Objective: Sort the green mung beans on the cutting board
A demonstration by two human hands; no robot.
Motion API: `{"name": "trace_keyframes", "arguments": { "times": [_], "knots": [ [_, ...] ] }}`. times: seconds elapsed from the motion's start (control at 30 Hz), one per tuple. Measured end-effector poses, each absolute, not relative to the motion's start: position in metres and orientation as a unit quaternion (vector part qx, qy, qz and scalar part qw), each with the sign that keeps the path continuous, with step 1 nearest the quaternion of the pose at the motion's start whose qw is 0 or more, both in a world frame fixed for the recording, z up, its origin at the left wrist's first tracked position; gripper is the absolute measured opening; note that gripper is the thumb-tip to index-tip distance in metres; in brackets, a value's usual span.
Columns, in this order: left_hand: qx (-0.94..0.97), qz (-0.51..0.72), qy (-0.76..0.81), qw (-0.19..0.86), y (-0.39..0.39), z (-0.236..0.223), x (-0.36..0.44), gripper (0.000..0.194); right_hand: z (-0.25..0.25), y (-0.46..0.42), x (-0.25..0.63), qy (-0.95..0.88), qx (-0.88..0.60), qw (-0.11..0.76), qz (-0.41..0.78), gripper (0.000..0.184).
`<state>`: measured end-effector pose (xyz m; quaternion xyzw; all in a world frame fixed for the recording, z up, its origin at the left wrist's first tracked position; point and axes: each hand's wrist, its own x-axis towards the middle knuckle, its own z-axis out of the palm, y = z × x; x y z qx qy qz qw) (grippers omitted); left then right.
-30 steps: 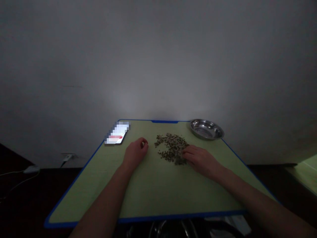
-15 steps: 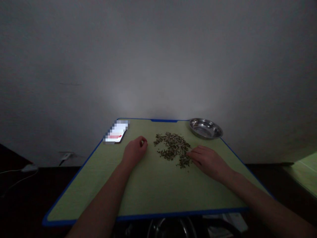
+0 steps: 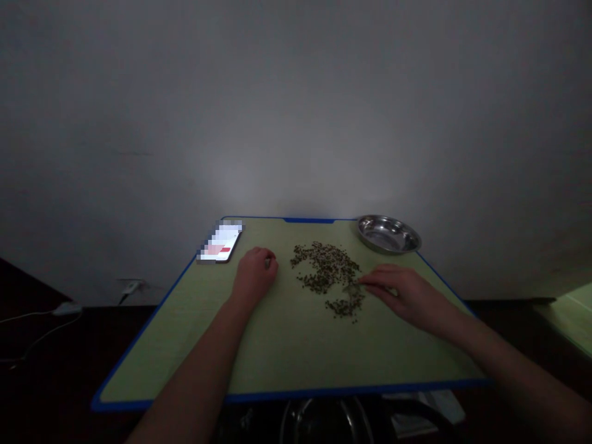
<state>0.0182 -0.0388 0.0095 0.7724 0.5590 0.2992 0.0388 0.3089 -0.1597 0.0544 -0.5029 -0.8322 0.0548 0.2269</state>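
Observation:
Small dark and pale grains, perhaps seeds or beans, are spread in a loose pile on a light green tabletop. My right hand is at the right side of the pile, thumb and fingers drawn together with the tips among the grains. Whatever is between those tips is too small and blurred to make out. To the left of the pile, my left hand rests on the table with its fingers curled in. A small pale spot shows inside the curl, but I cannot tell what it is.
A shallow steel bowl stands at the table's back right corner. A phone with a lit screen lies at the back left. Blue trim edges the table, and a grey wall rises behind. Below the front edge is a round glossy lid.
My right hand has shifted slightly, and a small cluster of grains now lies apart at the near side of the pile. My left hand stays curled. The whole view has shifted a little.

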Motion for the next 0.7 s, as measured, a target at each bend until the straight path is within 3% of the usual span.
{"name": "trace_keyframes", "arguments": {
  "times": [0.13, 0.33, 0.7],
  "knots": [
    [0.769, 0.285, 0.571, 0.027, -0.036, 0.006, 0.018, 0.022, 0.056, -0.149, 0.326, -0.789, -0.545, 0.211, 0.189, 0.025],
    [0.766, 0.261, 0.587, 0.031, -0.038, 0.008, 0.019, 0.024, 0.042, -0.135, 0.350, -0.768, -0.549, 0.170, 0.283, 0.026],
    [0.774, 0.248, 0.582, 0.028, -0.037, 0.007, 0.017, 0.022, 0.032, -0.119, 0.317, -0.788, -0.520, 0.154, 0.291, 0.019]
  ]
}}
